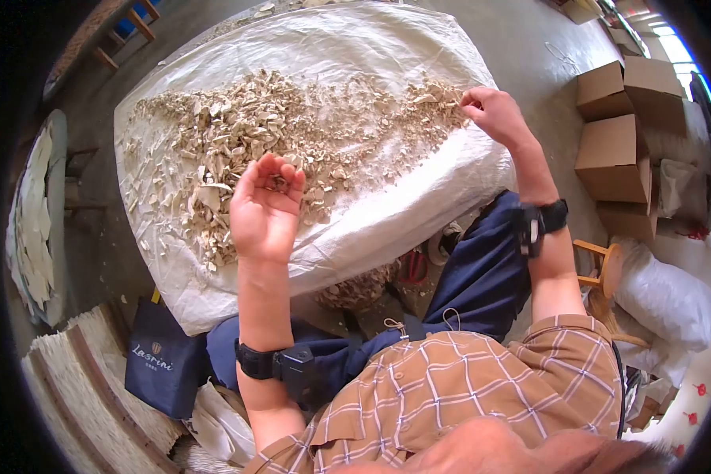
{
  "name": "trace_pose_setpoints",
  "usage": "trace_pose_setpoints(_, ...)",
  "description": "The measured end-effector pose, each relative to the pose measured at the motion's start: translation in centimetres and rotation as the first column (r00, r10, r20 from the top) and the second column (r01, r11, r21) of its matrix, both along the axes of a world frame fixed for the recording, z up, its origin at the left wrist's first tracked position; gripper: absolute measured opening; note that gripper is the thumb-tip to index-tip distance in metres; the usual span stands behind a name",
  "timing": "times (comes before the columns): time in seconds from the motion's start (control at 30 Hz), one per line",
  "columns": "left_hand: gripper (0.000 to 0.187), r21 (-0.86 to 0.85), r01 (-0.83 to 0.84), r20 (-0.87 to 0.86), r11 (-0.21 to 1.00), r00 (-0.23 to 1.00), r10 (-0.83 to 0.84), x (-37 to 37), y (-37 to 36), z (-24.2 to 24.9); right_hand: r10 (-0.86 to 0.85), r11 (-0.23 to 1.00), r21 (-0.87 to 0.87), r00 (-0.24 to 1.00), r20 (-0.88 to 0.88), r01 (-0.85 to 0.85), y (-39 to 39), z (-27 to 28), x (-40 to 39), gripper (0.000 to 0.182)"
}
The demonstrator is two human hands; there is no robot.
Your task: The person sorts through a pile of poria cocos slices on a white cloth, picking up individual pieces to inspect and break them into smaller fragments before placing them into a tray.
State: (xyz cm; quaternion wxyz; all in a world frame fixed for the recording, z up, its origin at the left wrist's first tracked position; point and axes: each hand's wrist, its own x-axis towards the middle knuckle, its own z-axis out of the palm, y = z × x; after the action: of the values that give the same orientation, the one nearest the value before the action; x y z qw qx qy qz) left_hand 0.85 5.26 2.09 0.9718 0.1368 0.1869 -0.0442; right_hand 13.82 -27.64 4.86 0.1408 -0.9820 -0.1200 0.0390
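Chips (249, 118) spread over a white cloth (450, 170) before you, your left hand (267, 213) palm up at their near side, fingers curled around a few, your right hand (494, 114) farther forward by their right end, fingers bent inward, contents impossible to tell.

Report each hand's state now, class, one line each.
Left hand: palm up, fingers curled around small brownish dry pieces.
Right hand: closed; whether it holds anything cannot be told.
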Motion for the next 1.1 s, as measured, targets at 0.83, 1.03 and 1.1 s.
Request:
trace_pose_setpoints(0.83,0.019,0.012,-0.009,0.052,1.000,0.999,0.009,-0.1,0.4,0.9,0.069,0.996,0.071,0.975,-0.210,-0.055,-0.8,-5.4,1.9,0.014)
trace_pose_setpoints(1.03,0.019,0.027,0.007,0.056,1.000,0.998,-0.008,0.0,0.3,0.6,0.104,0.994,0.035,0.978,-0.178,-0.099,0.2,-5.5,2.0,0.014)
trace_pose_setpoints(1.1,0.019,0.032,0.010,0.052,0.999,0.999,-0.012,-0.1,0.3,0.6,0.102,0.995,0.002,0.975,-0.197,-0.103,0.4,-5.5,2.0,0.015)
